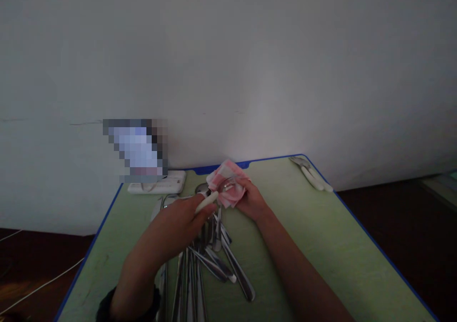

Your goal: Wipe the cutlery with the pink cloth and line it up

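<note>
My left hand (185,217) is closed around the white handle of a fork (207,202). The fork's metal head lies against a pink and white cloth (228,169). From the right, my right hand (252,200) grips that cloth, its fingers partly hidden behind the folds. Under and in front of my left hand spreads a pile of metal cutlery (237,269), handles mostly pointing toward me. My left hand and forearm cover part of this pile.
Two white-handled pieces of cutlery (312,176) lie at the table's far right corner. A blurred-out screen (137,148) leans above a white device (166,183) at the back left. The green table (303,236) has a blue edge and stands against a pale wall (250,65).
</note>
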Action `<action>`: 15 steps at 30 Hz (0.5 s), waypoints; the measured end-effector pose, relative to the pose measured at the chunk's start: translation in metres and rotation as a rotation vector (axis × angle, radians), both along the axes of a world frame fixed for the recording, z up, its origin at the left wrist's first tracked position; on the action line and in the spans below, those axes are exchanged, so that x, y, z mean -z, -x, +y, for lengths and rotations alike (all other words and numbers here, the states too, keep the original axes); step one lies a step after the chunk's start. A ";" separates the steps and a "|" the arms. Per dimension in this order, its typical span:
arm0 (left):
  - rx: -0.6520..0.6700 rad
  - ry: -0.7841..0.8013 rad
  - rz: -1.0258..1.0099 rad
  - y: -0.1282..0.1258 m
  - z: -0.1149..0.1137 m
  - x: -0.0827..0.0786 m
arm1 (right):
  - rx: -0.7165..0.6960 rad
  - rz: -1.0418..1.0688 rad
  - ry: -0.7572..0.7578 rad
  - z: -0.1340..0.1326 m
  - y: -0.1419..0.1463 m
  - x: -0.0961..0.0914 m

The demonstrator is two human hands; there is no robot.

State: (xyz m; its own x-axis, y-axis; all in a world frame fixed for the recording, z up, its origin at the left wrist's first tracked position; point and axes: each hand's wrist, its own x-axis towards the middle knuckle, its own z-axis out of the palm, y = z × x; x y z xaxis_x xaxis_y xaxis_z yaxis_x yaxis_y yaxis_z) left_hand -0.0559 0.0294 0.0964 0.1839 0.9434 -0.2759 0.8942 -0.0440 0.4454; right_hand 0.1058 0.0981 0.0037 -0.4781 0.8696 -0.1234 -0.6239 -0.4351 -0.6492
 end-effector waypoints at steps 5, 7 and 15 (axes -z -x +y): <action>-0.007 -0.029 -0.109 -0.001 0.001 -0.008 | 0.040 0.089 0.073 0.002 -0.003 -0.003; 0.000 -0.024 -0.121 -0.004 0.001 -0.008 | 0.012 0.098 0.062 0.002 -0.005 -0.003; -0.039 0.036 0.084 -0.007 0.003 0.005 | -0.122 0.076 0.005 -0.001 -0.005 -0.008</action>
